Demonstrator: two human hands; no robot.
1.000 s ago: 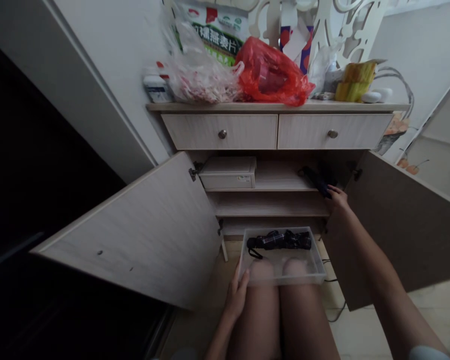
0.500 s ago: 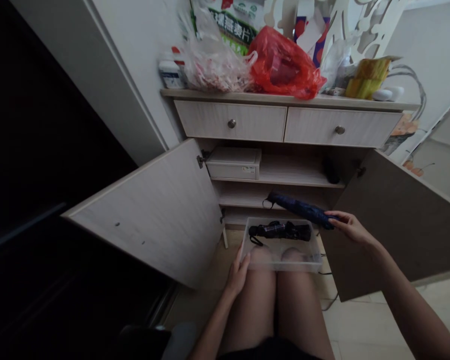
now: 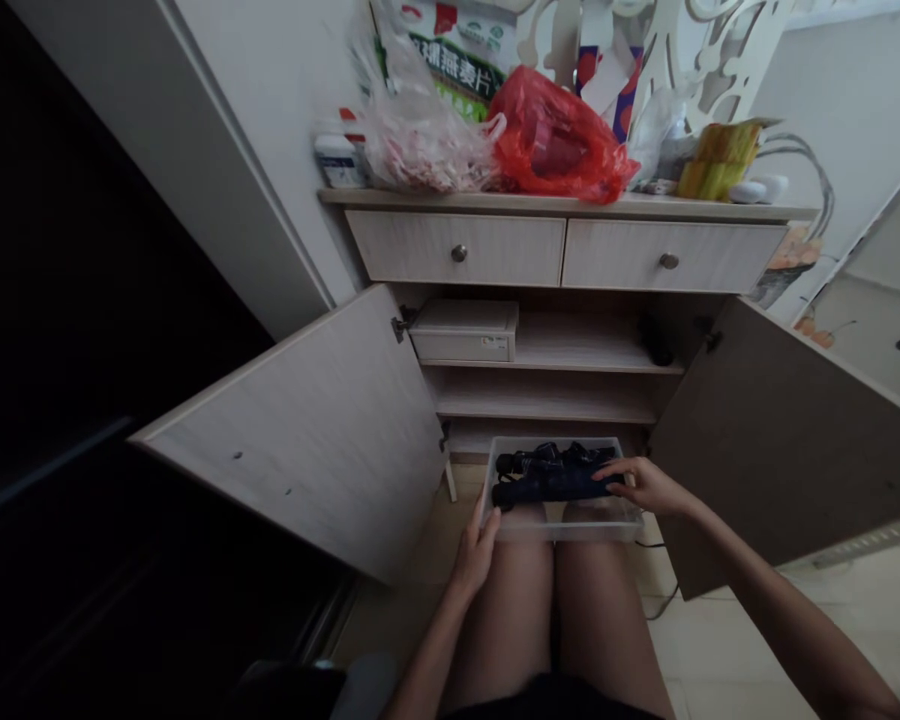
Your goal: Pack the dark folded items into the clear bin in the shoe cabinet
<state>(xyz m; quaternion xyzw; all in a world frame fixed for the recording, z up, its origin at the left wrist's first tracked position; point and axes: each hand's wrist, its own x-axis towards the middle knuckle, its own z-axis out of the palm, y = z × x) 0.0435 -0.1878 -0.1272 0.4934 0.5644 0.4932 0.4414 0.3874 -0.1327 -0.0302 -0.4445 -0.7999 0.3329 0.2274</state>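
Where the right hand [image 3: 649,487] meets the blue umbrella [image 3: 555,487], its fingers lie on the umbrella's right end; whether that grip is pinched tight or merely resting cannot be told. From the grip the umbrella extends leftward, its long axis running side to side across a clear box [image 3: 570,533], within which it lies. Its opposite end (the one close to the left hand [image 3: 476,552]) is parted from that hand by the box wall, so that only the right hand touches the umbrella. A black umbrella [image 3: 544,459] lies alongside, roughly parallel, on the side away from the person. The left grip clasps the box near its near left corner, while the box itself rests on the legs [image 3: 514,620].

Beyond stands a cabinet [image 3: 562,394] with its left door [image 3: 307,430] and right door [image 3: 765,450] swung outward. On the upper shelf [image 3: 570,340] are a white case [image 3: 461,332] at left and a dark object [image 3: 654,342] at right, too dim to identify. Highest of all, the cabinet top [image 3: 720,210] carries a red bag [image 3: 555,140], among other goods.
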